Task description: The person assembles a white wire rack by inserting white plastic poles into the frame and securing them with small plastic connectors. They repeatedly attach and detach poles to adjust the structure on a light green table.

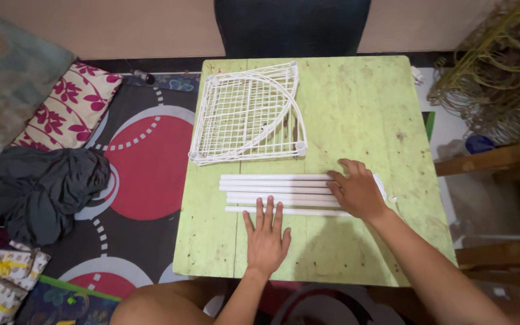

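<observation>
The left hand (265, 239) lies flat on the green table (362, 108), fingers spread, tips touching the nearest of the white tubes (278, 194), which run left-right just below the wire shelves (248, 114), while the right hand (356, 191) rests, fingers loosely spread, on the tubes' right end.

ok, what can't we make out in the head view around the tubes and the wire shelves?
- White tubes: right ends hidden under the right hand; exact count unclear.
- Wire shelves: stacked, so how many is unclear.
- Left hand: fingertips reach the nearest tube; contact unclear.
- Dark chair: cut off by the top edge.
</observation>
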